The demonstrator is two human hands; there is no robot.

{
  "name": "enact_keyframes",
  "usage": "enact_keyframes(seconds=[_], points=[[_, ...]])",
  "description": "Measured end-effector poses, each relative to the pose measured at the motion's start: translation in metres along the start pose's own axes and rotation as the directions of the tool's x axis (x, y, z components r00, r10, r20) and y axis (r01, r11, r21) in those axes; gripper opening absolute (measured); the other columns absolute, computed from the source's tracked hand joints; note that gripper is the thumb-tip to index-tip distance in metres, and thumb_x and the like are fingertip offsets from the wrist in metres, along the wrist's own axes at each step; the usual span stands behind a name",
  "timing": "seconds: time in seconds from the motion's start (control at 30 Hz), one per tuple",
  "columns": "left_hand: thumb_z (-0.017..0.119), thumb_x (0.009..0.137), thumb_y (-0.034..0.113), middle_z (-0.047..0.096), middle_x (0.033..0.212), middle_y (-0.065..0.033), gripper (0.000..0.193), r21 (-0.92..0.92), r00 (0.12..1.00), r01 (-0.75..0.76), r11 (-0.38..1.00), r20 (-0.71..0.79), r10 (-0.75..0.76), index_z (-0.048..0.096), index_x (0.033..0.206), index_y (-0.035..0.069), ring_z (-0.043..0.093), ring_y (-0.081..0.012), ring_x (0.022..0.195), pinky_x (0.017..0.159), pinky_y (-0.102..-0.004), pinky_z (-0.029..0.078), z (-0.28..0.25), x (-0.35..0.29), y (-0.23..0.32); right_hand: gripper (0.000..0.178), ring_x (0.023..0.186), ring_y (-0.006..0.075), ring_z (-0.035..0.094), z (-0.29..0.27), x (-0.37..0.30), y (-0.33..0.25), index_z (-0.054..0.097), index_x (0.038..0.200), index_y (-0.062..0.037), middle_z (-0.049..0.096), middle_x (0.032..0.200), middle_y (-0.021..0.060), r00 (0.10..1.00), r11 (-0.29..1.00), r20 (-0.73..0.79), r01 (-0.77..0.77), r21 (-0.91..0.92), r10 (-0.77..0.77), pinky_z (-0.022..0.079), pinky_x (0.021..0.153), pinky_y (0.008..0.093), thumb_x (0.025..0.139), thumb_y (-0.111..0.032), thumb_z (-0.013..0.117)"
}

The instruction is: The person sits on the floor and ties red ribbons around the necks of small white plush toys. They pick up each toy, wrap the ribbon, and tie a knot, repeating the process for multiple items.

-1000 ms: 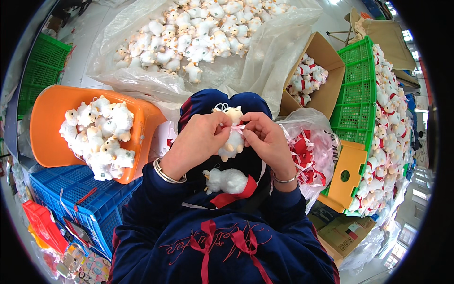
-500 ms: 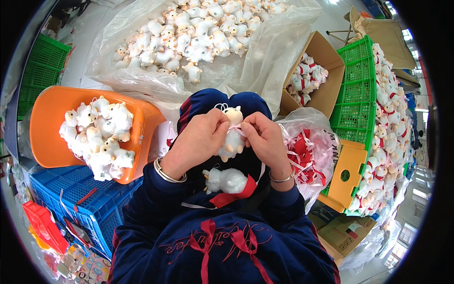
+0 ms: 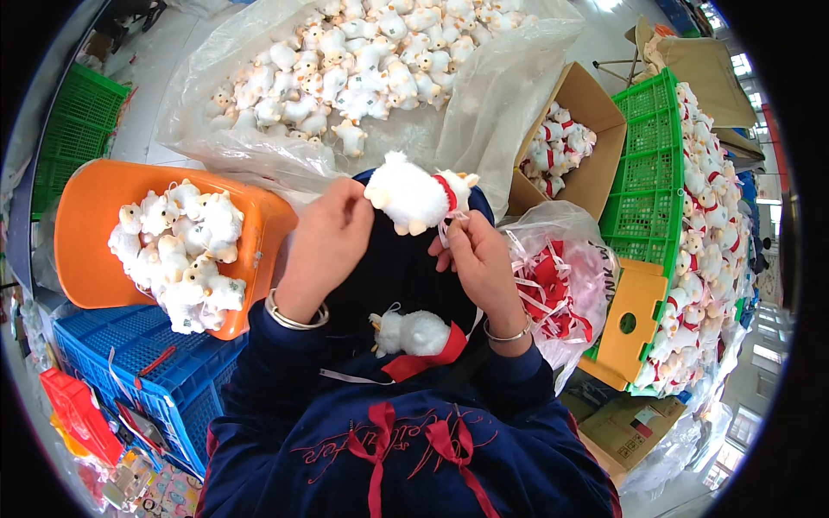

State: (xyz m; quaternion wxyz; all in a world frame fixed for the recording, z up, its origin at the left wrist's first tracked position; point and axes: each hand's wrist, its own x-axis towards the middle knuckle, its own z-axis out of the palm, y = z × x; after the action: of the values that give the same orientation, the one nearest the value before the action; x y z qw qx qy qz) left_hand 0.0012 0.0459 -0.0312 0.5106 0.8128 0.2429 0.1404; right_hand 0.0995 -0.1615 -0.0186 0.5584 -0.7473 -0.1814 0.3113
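Observation:
Above my lap, a white plush sheep [image 3: 406, 197] lies on its side with its head to the right, a red collar [image 3: 448, 192] round its neck. My left hand [image 3: 332, 237] has its fingers closed at the toy's rear end. At the neck, my right hand [image 3: 477, 259] pinches the thin pale ribbon ends hanging from the collar. A second plush sheep [image 3: 418, 332] rests on my lap beside a red fabric strip [image 3: 427, 356] with a white ribbon tail.
Several plush sheep sit on an orange chair [image 3: 82, 233] at left, above blue crates [image 3: 173, 358]. A plastic sheet [image 3: 484, 112] bears a large pile ahead. To the right are a cardboard box [image 3: 596, 112], a bag of red strips [image 3: 557, 285] and a green crate [image 3: 648, 164].
The held sheep has turned from upright and facing me to sideways, showing its red collar. It has moved up and away, and my left hand has shifted from the neck to the rear.

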Motion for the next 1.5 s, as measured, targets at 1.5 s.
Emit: enact_keyframes(seconds=[1.5], points=[[0.072, 0.092, 0.013, 0.068, 0.083, -0.0135, 0.014, 0.137, 0.93, -0.143, 0.98, 0.357, 0.086, 0.065, 0.096, 0.002, 0.069, -0.0275, 0.074, 0.066, -0.037, 0.053, -0.005, -0.019, 0.044, 0.015, 0.067, 0.0279, 0.063, 0.002, 0.001, -0.001, 0.058, 0.097, -0.0001, 0.062, 0.077, 0.0151, 0.961, 0.951, 0.139, 0.259, -0.171, -0.237, 0.05, 0.064, 0.0352, 0.098, -0.014, 0.064]])
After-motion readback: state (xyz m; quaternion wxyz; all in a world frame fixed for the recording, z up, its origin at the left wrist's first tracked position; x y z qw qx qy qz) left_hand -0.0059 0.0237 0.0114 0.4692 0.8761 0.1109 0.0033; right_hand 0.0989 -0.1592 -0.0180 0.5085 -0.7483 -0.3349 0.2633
